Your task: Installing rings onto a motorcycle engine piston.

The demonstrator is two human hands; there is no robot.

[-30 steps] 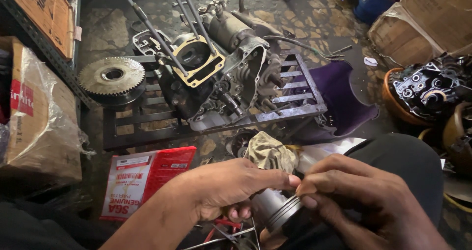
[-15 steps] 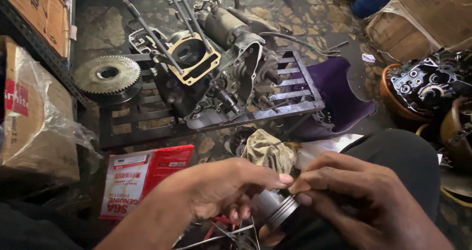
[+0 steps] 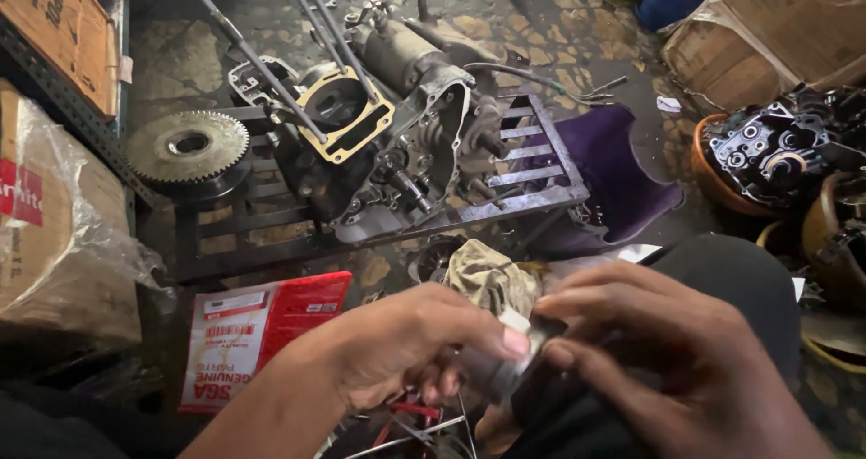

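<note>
Since the earlier frame our view has dipped and drifted a little, and the right hand (image 3: 667, 369) has closed further over the grey metal piston (image 3: 494, 369), so that less of its ringed side shows now than it did half a second ago. We judge the step in hand to be working on that piston between both hands, turning or seating something at its crown; the blur hides just what. The left hand (image 3: 397, 346) grips it from nine o'clock, thumb pressed on the top edge, fingers (image 3: 433, 389) curled under and clenched on the body. The right hand's fingers wrap it from three o'clock, touching the left thumb. The piston thus sits low in the view, at six o'clock, pinched between the two hands above the lap. Next, we think, the grip must stay firm while the piece is rotated. At twelve o'clock the engine case (image 3: 388, 143) rests on a metal grate (image 3: 532, 166) on the floor, a toothed gear (image 3: 188, 145) at ten o'clock, a red packet (image 3: 257, 328) at eight, a rag (image 3: 487, 279) just beyond the hands.
</note>
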